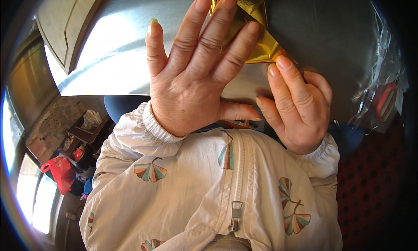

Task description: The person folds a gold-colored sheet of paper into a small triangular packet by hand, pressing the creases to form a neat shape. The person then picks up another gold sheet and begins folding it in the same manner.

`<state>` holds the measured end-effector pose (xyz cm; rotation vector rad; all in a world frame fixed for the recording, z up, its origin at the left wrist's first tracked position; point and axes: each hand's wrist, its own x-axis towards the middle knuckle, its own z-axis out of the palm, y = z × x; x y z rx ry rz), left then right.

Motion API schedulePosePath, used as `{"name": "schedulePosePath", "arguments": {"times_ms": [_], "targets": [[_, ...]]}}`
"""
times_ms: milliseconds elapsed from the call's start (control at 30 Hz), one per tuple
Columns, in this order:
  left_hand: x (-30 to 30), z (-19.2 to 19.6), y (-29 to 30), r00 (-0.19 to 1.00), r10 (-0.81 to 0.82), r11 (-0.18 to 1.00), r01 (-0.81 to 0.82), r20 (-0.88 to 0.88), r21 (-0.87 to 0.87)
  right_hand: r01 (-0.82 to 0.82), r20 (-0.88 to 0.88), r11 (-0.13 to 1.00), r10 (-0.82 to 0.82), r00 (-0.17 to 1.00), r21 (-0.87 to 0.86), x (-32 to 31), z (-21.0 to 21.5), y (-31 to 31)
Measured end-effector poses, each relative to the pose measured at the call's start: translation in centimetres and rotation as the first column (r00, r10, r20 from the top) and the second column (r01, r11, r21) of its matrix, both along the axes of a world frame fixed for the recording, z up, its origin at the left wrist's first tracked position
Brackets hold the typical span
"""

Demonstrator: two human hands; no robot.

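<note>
A shiny gold foil sheet [264, 50], with folds and a pointed right corner, lies on the dark, smooth tabletop [331, 25] at the top. My left hand [191, 72] is open, palm down, its fingers spread. Its middle fingertips reach over the foil and hide part of it. To the right, my right hand [300, 105] has its index and middle fingers stretched out side by side, their tips at the foil's lower right edge. The right thumb stands apart from them, and the other fingers are bent. I see nothing gripped in either hand.
Clear plastic wrapping [381, 55] and a red-handled tool [385, 102] lie at the table's right side. A pale wooden panel [65, 25] stands at the upper left. A red bag [61, 172] is beside a low dark shelf [89, 129] on the left.
</note>
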<state>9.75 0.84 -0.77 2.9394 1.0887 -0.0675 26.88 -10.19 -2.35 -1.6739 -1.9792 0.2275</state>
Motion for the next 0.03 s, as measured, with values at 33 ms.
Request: {"name": "schedulePosePath", "arguments": {"times_ms": [33], "targets": [[0.02, -0.03, -0.01, 1.000, -0.002, 1.000, 0.002, -0.001, -0.002, 0.008, 0.000, 1.000, -0.008, 1.000, -0.001, -0.06, -0.03, -0.03]]}}
